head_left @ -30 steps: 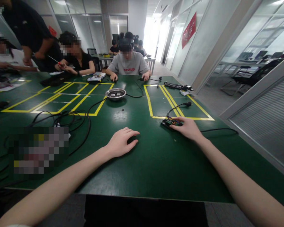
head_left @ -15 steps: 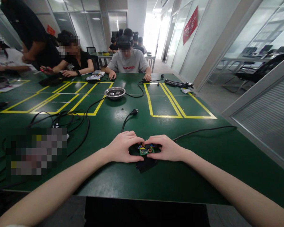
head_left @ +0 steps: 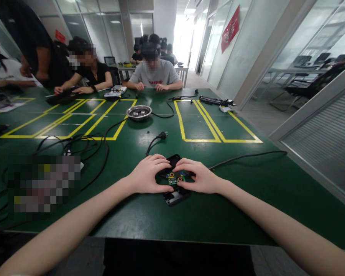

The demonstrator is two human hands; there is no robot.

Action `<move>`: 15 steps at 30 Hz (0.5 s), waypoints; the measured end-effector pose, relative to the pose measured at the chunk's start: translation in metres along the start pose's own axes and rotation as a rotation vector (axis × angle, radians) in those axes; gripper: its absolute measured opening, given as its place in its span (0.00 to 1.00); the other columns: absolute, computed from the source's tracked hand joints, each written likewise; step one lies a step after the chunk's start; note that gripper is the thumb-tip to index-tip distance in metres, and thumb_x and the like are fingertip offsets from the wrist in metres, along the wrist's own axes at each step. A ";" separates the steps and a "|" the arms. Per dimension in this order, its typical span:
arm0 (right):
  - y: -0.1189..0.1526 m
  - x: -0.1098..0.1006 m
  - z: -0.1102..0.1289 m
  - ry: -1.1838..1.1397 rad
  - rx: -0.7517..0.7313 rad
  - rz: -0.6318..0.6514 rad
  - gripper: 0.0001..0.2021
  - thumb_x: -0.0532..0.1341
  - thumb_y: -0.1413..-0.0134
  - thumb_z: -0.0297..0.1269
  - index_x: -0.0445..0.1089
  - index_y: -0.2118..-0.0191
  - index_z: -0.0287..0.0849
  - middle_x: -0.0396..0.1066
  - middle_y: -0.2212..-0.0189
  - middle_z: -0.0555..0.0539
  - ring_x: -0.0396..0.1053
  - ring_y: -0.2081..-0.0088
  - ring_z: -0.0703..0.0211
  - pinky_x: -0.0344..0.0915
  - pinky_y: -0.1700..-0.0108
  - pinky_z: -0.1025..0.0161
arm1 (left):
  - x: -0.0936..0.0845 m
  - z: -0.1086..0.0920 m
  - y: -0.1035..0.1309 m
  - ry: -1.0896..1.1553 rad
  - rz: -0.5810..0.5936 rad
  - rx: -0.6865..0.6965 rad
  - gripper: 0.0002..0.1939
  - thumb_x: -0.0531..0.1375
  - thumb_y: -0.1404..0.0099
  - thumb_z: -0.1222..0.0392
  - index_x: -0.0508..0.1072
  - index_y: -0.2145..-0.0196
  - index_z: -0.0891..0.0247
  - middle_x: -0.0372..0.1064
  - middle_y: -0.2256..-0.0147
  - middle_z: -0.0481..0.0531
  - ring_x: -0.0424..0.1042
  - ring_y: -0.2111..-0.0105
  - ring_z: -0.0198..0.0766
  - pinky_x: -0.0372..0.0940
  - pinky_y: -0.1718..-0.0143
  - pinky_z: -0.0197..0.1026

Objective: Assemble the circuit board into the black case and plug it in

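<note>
A small green circuit board with copper coils is held between both hands. My left hand grips its left side with thumb and fingers, and my right hand grips the right side. Beneath and in front of the board lies a black plastic case part on the green table. Another black case part shows just behind the fingers. Black cable runs out beside each hand; the left one ends in a plug.
The green table bears a metal bowl with small metal parts, yellow tape outlines, tangled black cables at left and a folded black tripod-like object at back right. A person in grey sits opposite; others are at left.
Both hands and the board have shifted slightly back and left. More of both black case parts is now visible. The person opposite has brought their hands together.
</note>
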State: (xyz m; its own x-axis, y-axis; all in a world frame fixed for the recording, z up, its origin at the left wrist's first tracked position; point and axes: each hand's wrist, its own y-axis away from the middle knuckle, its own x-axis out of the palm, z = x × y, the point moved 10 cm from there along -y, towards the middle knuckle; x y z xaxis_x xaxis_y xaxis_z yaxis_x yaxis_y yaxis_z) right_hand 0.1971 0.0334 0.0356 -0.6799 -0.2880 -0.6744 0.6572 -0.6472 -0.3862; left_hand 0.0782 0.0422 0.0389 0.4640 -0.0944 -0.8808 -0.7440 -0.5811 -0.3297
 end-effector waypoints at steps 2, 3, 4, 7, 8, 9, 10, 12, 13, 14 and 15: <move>0.000 -0.001 -0.002 0.030 0.007 -0.018 0.17 0.68 0.45 0.34 0.75 0.49 0.45 0.73 0.50 0.43 0.76 0.52 0.53 0.73 0.48 0.57 | -0.001 0.000 0.000 0.037 -0.006 0.005 0.29 0.71 0.43 0.39 0.77 0.51 0.60 0.77 0.47 0.60 0.73 0.43 0.55 0.68 0.41 0.56; 0.001 -0.001 -0.004 0.046 0.017 -0.022 0.18 0.69 0.46 0.34 0.74 0.48 0.46 0.72 0.49 0.42 0.76 0.50 0.52 0.73 0.47 0.56 | -0.002 0.000 0.000 0.055 -0.009 0.005 0.28 0.71 0.43 0.39 0.76 0.53 0.60 0.77 0.47 0.60 0.73 0.42 0.55 0.68 0.40 0.55; 0.001 -0.001 -0.006 0.059 0.030 -0.019 0.20 0.70 0.47 0.35 0.74 0.48 0.46 0.72 0.47 0.42 0.75 0.49 0.51 0.73 0.46 0.55 | -0.002 0.000 0.000 0.070 -0.009 0.004 0.27 0.71 0.43 0.39 0.76 0.54 0.60 0.77 0.47 0.60 0.73 0.42 0.55 0.68 0.39 0.55; 0.002 0.002 -0.012 0.072 0.061 0.005 0.22 0.72 0.49 0.37 0.73 0.47 0.47 0.71 0.45 0.42 0.75 0.47 0.49 0.72 0.45 0.54 | -0.001 0.001 -0.001 0.102 0.005 -0.016 0.24 0.71 0.42 0.39 0.73 0.59 0.59 0.78 0.48 0.60 0.74 0.42 0.54 0.70 0.42 0.52; 0.002 0.002 -0.013 0.072 0.066 0.010 0.23 0.72 0.49 0.37 0.73 0.47 0.47 0.71 0.45 0.42 0.75 0.47 0.49 0.72 0.45 0.54 | 0.000 0.001 -0.001 0.107 0.009 -0.020 0.24 0.71 0.42 0.39 0.73 0.60 0.59 0.78 0.49 0.60 0.74 0.42 0.54 0.71 0.43 0.52; 0.002 0.002 -0.013 0.071 0.069 0.013 0.23 0.72 0.50 0.37 0.73 0.46 0.47 0.71 0.45 0.42 0.75 0.47 0.49 0.72 0.45 0.55 | 0.000 0.001 -0.001 0.109 0.010 -0.020 0.24 0.71 0.42 0.38 0.73 0.60 0.59 0.78 0.49 0.60 0.74 0.42 0.54 0.71 0.43 0.52; 0.002 0.001 -0.013 0.072 0.072 0.014 0.24 0.72 0.50 0.38 0.72 0.46 0.47 0.71 0.45 0.42 0.75 0.47 0.49 0.71 0.45 0.55 | 0.000 0.001 -0.001 0.109 0.007 -0.018 0.25 0.71 0.42 0.38 0.73 0.59 0.60 0.77 0.48 0.61 0.74 0.42 0.54 0.71 0.42 0.52; 0.001 0.001 -0.014 0.086 0.096 0.017 0.24 0.72 0.50 0.38 0.72 0.47 0.47 0.72 0.46 0.43 0.75 0.48 0.50 0.71 0.45 0.54 | 0.000 0.001 -0.001 0.099 0.000 -0.005 0.29 0.71 0.43 0.37 0.75 0.53 0.61 0.77 0.47 0.61 0.73 0.41 0.55 0.69 0.40 0.54; 0.000 0.001 -0.014 0.100 0.117 0.020 0.23 0.72 0.51 0.39 0.72 0.48 0.47 0.72 0.47 0.43 0.76 0.50 0.50 0.71 0.46 0.54 | 0.001 0.001 -0.001 0.091 0.001 0.003 0.33 0.71 0.43 0.37 0.74 0.49 0.61 0.76 0.45 0.62 0.73 0.41 0.55 0.68 0.39 0.56; 0.000 0.001 -0.016 0.117 0.143 0.022 0.21 0.73 0.51 0.39 0.72 0.50 0.47 0.73 0.49 0.44 0.76 0.51 0.50 0.71 0.47 0.54 | 0.002 0.001 -0.001 0.084 0.003 0.013 0.36 0.72 0.44 0.36 0.74 0.46 0.62 0.76 0.44 0.63 0.73 0.41 0.55 0.67 0.38 0.57; -0.001 0.001 -0.017 0.135 0.168 0.022 0.20 0.73 0.51 0.40 0.72 0.52 0.47 0.73 0.50 0.45 0.76 0.53 0.50 0.71 0.48 0.54 | 0.003 0.001 0.000 0.078 0.007 0.023 0.39 0.72 0.45 0.35 0.73 0.43 0.61 0.75 0.43 0.63 0.73 0.41 0.56 0.66 0.37 0.59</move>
State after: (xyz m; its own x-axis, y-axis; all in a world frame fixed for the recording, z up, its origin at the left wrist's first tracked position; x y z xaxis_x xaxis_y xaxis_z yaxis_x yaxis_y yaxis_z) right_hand 0.2012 0.0451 0.0244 -0.6085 -0.2135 -0.7643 0.6002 -0.7538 -0.2673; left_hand 0.0794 0.0425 0.0363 0.4940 -0.1613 -0.8544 -0.7576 -0.5620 -0.3320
